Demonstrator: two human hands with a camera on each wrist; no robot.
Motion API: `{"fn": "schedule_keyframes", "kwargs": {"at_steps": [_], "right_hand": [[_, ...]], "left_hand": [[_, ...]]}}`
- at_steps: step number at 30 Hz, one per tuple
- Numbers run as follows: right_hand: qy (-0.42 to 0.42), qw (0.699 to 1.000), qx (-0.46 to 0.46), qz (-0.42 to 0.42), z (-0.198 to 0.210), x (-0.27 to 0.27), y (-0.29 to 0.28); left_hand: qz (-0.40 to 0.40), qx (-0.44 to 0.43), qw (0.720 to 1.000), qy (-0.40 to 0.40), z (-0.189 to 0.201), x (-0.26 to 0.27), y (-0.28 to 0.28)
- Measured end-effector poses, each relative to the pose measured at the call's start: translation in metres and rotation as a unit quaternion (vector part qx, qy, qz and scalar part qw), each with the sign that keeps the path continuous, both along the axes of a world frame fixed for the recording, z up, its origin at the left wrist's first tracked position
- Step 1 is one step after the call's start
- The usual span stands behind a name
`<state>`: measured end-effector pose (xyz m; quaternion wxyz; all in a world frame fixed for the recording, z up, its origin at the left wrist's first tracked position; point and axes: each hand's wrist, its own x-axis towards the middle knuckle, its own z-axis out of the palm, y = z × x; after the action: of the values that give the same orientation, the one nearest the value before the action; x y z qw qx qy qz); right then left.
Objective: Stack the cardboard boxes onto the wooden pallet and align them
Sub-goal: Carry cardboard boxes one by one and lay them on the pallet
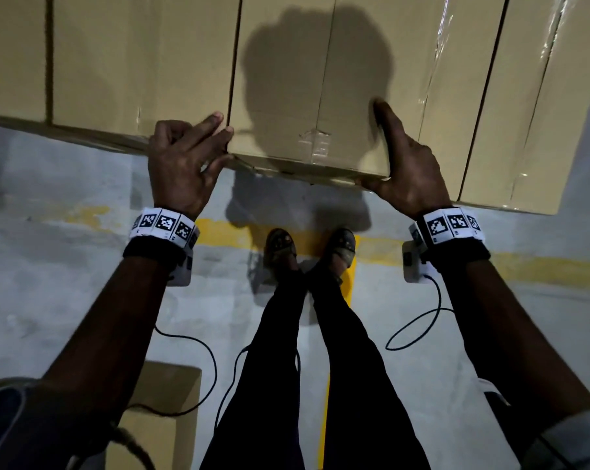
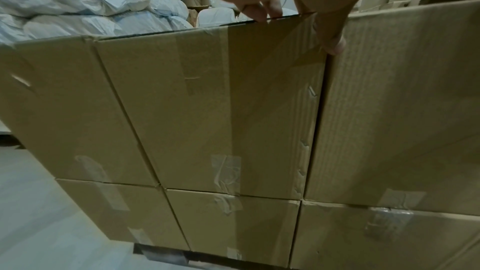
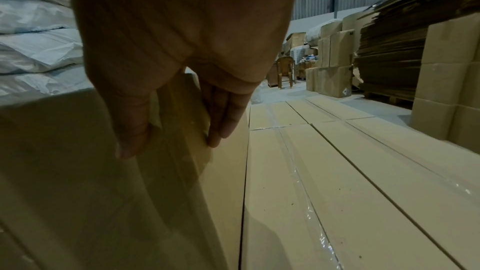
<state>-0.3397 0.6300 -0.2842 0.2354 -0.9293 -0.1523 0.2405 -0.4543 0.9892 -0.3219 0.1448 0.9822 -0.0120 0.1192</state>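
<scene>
Cardboard box (image 1: pixel 307 106), taped seam along its top, long axis running away from you, set in the top layer between neighbouring boxes (image 1: pixel 141 62). It lies between your hands. Your left hand (image 1: pixel 181 164) rests spread fingers on its near left corner; your right hand (image 1: pixel 405 164) lies flat and straight along its right edge, thumb under the near rim.

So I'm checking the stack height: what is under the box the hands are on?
Another layer of boxes lies under the held box. A dark edge below them may be the pallet, mostly covered.
</scene>
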Motion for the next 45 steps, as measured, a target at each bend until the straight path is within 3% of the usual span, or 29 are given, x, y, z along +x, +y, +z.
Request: {"fn": "schedule_keyframes", "kwargs": {"at_steps": [13,30,36,41,45], "right_hand": [[0.01,0.998,0.06,-0.001,-0.007,-0.007,-0.012],[0.016,0.999,0.034,0.015,-0.011,-0.006,-0.019],[0.048,0.997,0.003,0.058,0.01,-0.002,-0.02],[0.041,0.999,0.022,0.016,0.065,0.007,-0.027],[0.017,0.999,0.039,0.025,0.115,0.008,-0.035]], "left_hand": [[-0.043,-0.021,0.999,0.0,0.008,0.006,0.009],[-0.038,-0.046,0.998,0.006,0.017,0.008,0.0],[-0.004,-0.019,0.993,0.113,0.038,0.006,-0.008],[0.026,0.051,0.949,0.31,0.089,0.008,-0.029],[0.072,-0.028,0.941,0.33,0.139,-0.002,-0.055]]}}
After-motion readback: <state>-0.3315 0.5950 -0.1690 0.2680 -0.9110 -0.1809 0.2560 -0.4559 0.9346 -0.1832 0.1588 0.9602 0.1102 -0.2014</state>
